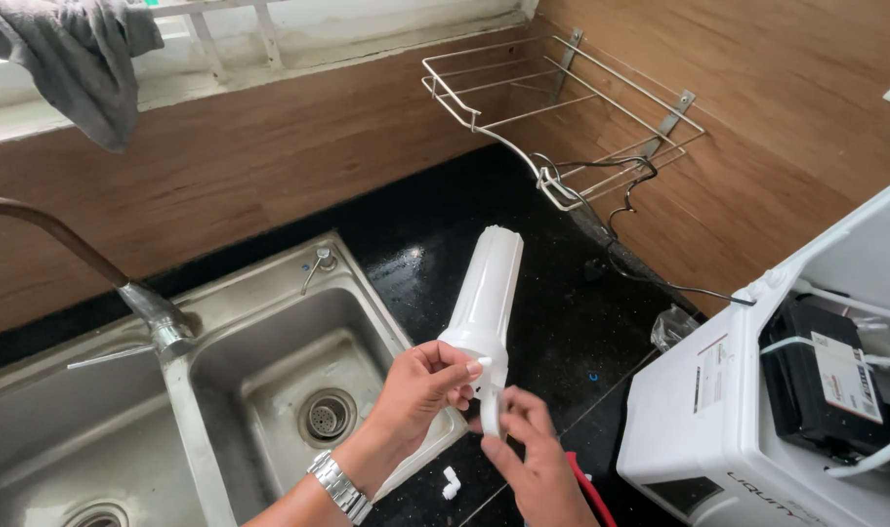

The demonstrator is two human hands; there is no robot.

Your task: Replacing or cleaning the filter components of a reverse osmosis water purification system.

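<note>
A white cylindrical filter housing (pixel 487 293) is held tilted over the black counter, its ribbed end pointing up and away. My left hand (pixel 420 385), with a metal watch on the wrist, grips the housing's lower end. My right hand (pixel 535 459) pinches a white strip or small tube (pixel 491 410) hanging at that lower end. A small white elbow fitting (pixel 451 482) lies on the counter below my hands.
A steel double sink (pixel 269 390) with a curved tap (pixel 93 263) is at the left. An opened white appliance (pixel 757 410) with tubes stands at the right. A wire rack (pixel 572 107) hangs on the wooden wall. A grey cloth (pixel 74 49) drapes over the sill.
</note>
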